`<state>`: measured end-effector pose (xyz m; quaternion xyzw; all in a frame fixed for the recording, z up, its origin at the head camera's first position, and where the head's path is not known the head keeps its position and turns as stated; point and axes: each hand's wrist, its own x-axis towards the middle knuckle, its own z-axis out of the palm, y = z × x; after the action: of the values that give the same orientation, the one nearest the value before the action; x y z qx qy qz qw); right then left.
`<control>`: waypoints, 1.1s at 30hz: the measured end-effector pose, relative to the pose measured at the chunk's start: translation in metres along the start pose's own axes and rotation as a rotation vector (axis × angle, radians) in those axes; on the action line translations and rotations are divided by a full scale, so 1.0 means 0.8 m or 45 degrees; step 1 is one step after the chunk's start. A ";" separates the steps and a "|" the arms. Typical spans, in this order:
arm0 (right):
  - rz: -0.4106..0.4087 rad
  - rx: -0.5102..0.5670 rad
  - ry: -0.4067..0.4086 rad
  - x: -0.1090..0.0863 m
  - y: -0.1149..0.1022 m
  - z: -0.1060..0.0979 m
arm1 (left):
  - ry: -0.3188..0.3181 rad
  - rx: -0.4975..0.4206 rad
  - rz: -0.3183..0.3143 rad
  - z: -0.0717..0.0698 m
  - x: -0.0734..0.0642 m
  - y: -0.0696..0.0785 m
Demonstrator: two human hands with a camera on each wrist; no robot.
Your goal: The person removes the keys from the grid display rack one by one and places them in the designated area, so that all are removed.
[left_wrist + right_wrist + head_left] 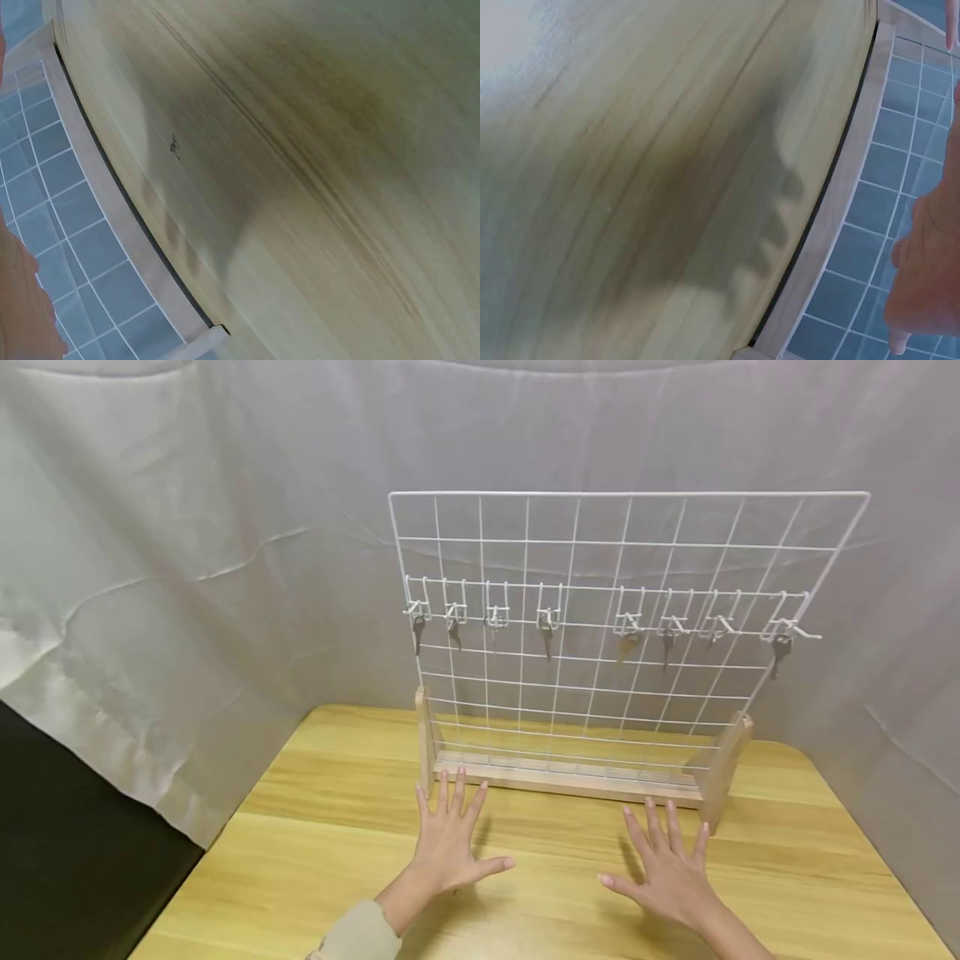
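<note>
Fingers spread wide, my left hand [446, 845] hovers over the wooden table, casting a shadow on it. My right hand [671, 872] is spread in the same way, further right. Neither holds anything. Beyond them stands a white wire grid rack [525, 681] on a pale wooden base [570, 777]. White hooks hang in a row across the grid, and keys dangle from them: a dark key [418, 633] at the far left, a brass-coloured key [627, 647] right of the middle, another dark key [781, 653] at the far right. In the wrist views, only part of each hand shows at the edge.
The wooden table [322, 827] has a yellow, striped grain. Grey cloth [225, 568] hangs behind and to both sides. A dark area [67, 852] lies past the table's left edge. The far right hook [802, 631] sticks out beyond the grid's side.
</note>
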<state>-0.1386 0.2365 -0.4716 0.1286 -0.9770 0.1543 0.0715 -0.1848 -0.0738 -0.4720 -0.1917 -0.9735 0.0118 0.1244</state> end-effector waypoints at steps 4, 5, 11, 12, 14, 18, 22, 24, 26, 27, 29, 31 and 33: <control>-0.011 -0.001 0.024 -0.001 0.001 -0.007 | 0.000 -0.016 0.003 -0.002 0.000 -0.004; -0.014 0.002 0.027 -0.001 0.001 -0.009 | 0.001 -0.019 0.007 -0.003 0.000 -0.005; -0.022 0.003 0.051 0.000 0.005 -0.028 | 0.024 -0.160 0.051 -0.010 0.003 -0.014; -0.025 0.004 0.055 0.001 0.005 -0.031 | 0.023 -0.239 0.059 -0.012 0.003 -0.017; -0.040 0.018 0.066 0.000 0.005 -0.039 | 0.035 -0.418 0.068 -0.017 0.004 -0.024; -0.104 0.033 0.133 -0.006 0.008 -0.055 | 0.114 -0.774 0.028 -0.034 0.007 -0.044; -0.158 0.030 0.210 -0.012 0.014 -0.074 | 0.201 -0.921 -0.051 -0.053 0.015 -0.070; -0.171 0.052 0.242 -0.014 0.017 -0.084 | 0.226 -0.962 -0.069 -0.062 0.020 -0.083; -0.185 0.081 0.262 -0.014 0.019 -0.096 | 0.254 -0.989 -0.075 -0.069 0.025 -0.095; -0.200 0.091 0.280 -0.013 0.020 -0.102 | 0.274 -0.998 -0.073 -0.073 0.027 -0.100; -0.227 0.084 0.322 -0.012 0.023 -0.115 | 0.317 -1.016 -0.068 -0.081 0.033 -0.109; -0.250 0.058 0.374 -0.009 0.026 -0.129 | 0.355 -1.034 -0.063 -0.091 0.039 -0.116; -0.267 0.090 0.431 -0.006 0.028 -0.144 | 0.375 -1.059 -0.076 -0.101 0.046 -0.122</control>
<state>-0.1290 0.2950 -0.3701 0.2041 -0.9263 0.1996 0.2458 -0.2341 -0.1526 -0.3780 -0.1970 -0.8723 -0.4121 0.1744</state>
